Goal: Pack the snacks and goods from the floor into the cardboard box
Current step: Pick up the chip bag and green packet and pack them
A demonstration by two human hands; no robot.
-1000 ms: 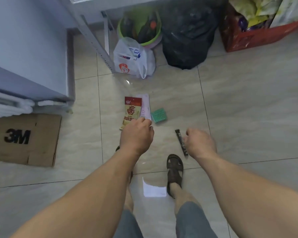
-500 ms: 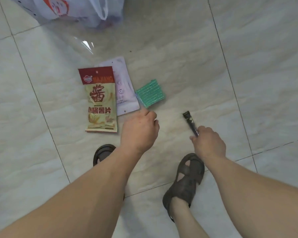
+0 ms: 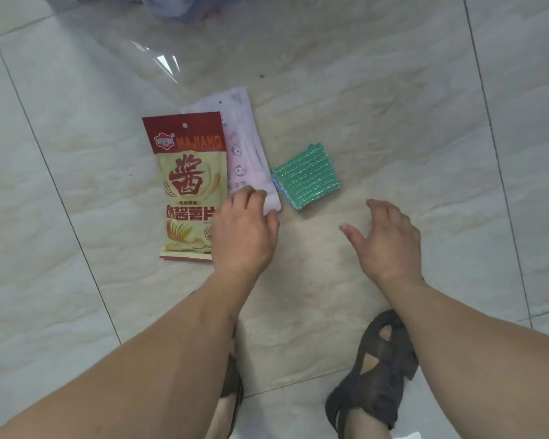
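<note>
Since half a second ago the thin dark stick is no longer seen by the right hand (image 3: 389, 239), which now hovers with fingers spread and nothing visibly held; whether the stick lies hidden beneath it cannot be told. The left hand (image 3: 244, 231) is lowered onto the near end of the pink packet (image 3: 251, 153), fingers curled at its edge, so a pickup is judged to be starting. The packet is partly overlapped by the snack bag (image 3: 187, 185); the green scouring pad (image 3: 308, 175) lies just beside it. Bare floor (image 3: 393, 106) is open around all three. The cardboard box is out of view.
</note>
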